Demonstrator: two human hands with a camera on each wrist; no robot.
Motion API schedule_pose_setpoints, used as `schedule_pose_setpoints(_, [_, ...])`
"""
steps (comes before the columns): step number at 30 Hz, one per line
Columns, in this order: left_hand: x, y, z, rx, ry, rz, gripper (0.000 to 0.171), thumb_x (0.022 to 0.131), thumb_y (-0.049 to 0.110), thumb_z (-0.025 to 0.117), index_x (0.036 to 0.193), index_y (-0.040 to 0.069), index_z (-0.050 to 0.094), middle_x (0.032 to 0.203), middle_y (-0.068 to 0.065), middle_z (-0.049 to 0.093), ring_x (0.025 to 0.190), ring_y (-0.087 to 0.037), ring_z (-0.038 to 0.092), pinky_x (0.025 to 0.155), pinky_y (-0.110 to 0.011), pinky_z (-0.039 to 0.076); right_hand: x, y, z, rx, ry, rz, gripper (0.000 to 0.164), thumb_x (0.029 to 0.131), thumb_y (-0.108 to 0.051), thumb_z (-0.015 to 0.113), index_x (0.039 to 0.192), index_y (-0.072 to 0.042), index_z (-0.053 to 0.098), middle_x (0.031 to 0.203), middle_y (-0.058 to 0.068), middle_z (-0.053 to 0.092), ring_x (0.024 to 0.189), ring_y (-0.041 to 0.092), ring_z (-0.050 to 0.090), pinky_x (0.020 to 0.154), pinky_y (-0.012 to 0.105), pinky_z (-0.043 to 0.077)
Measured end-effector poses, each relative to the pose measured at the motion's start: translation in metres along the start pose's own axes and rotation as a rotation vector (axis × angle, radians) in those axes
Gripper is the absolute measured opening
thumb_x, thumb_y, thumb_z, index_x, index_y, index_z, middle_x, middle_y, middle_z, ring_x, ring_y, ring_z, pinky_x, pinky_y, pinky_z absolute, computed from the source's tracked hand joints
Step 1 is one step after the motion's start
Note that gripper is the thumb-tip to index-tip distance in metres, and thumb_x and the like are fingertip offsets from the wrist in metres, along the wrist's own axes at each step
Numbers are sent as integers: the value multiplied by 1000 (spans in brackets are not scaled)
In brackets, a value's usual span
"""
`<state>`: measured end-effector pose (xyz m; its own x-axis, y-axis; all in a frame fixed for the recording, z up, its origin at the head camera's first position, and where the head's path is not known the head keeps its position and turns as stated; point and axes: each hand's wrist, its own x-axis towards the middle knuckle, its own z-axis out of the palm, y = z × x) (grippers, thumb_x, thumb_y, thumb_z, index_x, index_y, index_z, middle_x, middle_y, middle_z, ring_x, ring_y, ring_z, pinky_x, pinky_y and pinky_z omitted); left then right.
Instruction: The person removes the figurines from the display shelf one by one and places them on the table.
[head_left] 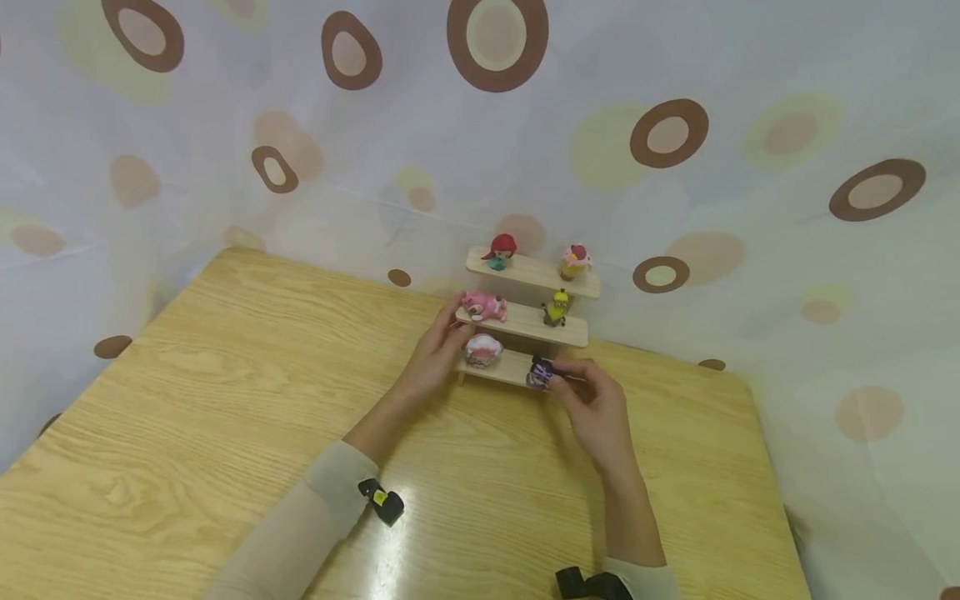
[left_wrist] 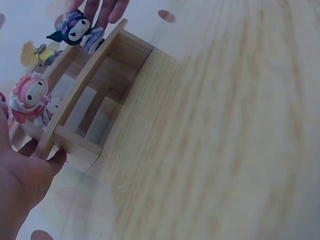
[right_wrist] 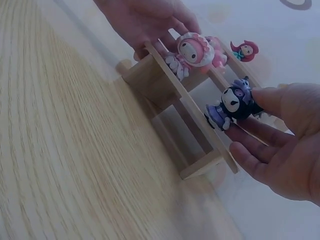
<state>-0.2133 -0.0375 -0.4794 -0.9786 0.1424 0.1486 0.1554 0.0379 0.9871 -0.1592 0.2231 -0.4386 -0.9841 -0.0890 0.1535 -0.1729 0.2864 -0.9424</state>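
A small three-tier wooden display stand (head_left: 525, 323) holds several figurines. My right hand (head_left: 600, 412) pinches a figurine with a black hood and purple dress (right_wrist: 231, 102) between thumb and fingers, at the right part of the lowest tier. In the right wrist view its feet are right at the tier's front edge. My left hand (head_left: 435, 354) grips the stand's left end, its fingertips against the lowest board in the left wrist view. Close by it on that tier is a pink-and-white hooded figurine (head_left: 482, 350). Above lies a pink figurine (head_left: 486, 307) on the middle tier.
A yellow figurine (head_left: 557, 308) sits at the middle tier's right. On the top tier are a red-haired figurine (head_left: 501, 250) and a cupcake-like figurine (head_left: 575, 260). The stand is on a wooden table (head_left: 225, 375), near a patterned cloth backdrop (head_left: 420, 125).
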Motion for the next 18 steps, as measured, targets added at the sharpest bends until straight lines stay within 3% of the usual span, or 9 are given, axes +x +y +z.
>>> schedule_pose_setpoints(3, [1, -1, -1, -19, -11, 22, 62, 114, 30, 47, 170, 22, 22, 165, -10, 43, 145, -31, 50, 122, -48, 37, -2, -5, 4, -1, -26, 9, 20, 100, 0, 71, 119, 4, 71, 123, 20, 71, 108, 29, 70, 90, 23, 59])
schedule_pose_setpoints(8, [2, -2, -2, -49, -29, 38, 61, 114, 28, 48, 169, 23, 24, 165, -9, 44, 146, -31, 49, 120, -48, 40, -5, -14, 16, 17, -91, 25, 18, 99, 0, 72, 116, 3, 71, 124, 17, 70, 111, 30, 69, 90, 22, 57])
schedule_pose_setpoints(14, [1, -1, -3, -66, -42, 29, 61, 114, 28, 48, 169, 30, 22, 161, -12, 48, 142, -30, 54, 119, -45, 42, -10, -16, 29, 40, -189, 8, 16, 100, -4, 72, 116, 1, 71, 120, 16, 68, 110, 28, 70, 92, 28, 59])
schedule_pose_setpoints(18, [1, 0, -6, -54, -50, 17, 62, 114, 32, 49, 170, 28, 22, 163, -12, 44, 141, -31, 53, 120, -49, 40, -13, -14, 38, 18, -247, 30, 16, 102, -7, 71, 117, -2, 70, 119, 14, 69, 108, 27, 69, 93, 31, 59])
